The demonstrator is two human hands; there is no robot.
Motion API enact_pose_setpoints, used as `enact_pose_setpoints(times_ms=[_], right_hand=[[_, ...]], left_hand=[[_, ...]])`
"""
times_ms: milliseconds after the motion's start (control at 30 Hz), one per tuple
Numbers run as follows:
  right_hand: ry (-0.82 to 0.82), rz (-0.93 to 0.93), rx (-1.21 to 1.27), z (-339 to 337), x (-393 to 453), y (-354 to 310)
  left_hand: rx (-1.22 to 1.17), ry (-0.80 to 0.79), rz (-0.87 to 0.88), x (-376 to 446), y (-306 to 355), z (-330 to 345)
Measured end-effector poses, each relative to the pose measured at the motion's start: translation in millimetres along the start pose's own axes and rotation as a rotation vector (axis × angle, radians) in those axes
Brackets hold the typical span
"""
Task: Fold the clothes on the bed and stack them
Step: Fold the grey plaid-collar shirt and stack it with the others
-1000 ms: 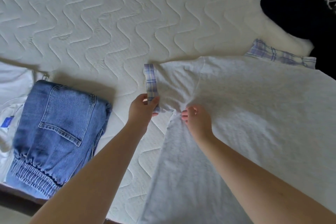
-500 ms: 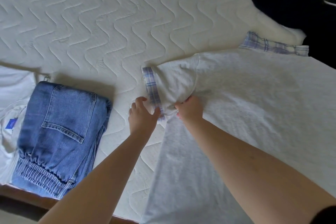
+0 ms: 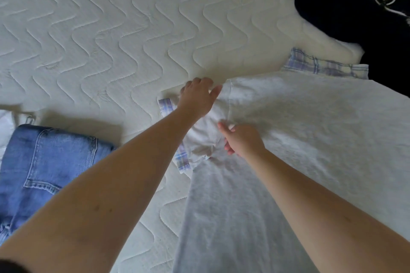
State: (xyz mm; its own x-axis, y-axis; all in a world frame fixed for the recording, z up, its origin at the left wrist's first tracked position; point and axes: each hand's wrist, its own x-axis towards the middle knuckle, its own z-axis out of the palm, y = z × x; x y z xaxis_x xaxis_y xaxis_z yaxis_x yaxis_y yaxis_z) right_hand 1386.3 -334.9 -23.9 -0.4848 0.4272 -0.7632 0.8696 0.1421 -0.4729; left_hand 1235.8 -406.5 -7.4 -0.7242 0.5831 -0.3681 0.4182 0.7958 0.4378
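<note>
Fingers of the left hand [image 3: 197,99] are hard to read: they curl down at the top edge of the short sleeve [image 3: 206,137], where it meets the shoulder, but I cannot tell if they pinch the cloth or only press it.

Going from the left: the folded jeans [image 3: 48,161] lie at the near left edge of the mattress [image 3: 111,28], on top of a white garment [image 3: 5,126]. I judge this is the finished stack, set aside to leave room.

Next comes the grey T-shirt [image 3: 299,139], spread flat near the middle. Its plaid cuff [image 3: 183,159] shows under the left forearm. The right hand [image 3: 243,139] rests on the sleeve near the armpit, fingers loosely curled and touching the cloth, probably to hold the fold line while the sleeve turns inward.

At the far right a black garment [image 3: 355,6] waits unfolded.
</note>
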Motion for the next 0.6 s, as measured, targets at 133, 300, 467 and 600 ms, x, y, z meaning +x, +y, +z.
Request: enact_pose_setpoints(times_ms=[133, 300, 467, 600], right_hand=[[-0.099, 0.065, 0.17, -8, 9, 10], [-0.171, 0.102, 0.208, -10, 23, 11], [-0.234, 0.114, 0.22, -13, 31, 15], [-0.248, 0.111, 0.225, -14, 34, 18]], left_hand=[[0.203, -0.268, -0.004, 47, 23, -16], [0.172, -0.451, 0.129, 75, 34, -19], [-0.098, -0.134, 0.049, 76, 19, -4], [-0.073, -0.169, 0.088, 71, 18, 6]])
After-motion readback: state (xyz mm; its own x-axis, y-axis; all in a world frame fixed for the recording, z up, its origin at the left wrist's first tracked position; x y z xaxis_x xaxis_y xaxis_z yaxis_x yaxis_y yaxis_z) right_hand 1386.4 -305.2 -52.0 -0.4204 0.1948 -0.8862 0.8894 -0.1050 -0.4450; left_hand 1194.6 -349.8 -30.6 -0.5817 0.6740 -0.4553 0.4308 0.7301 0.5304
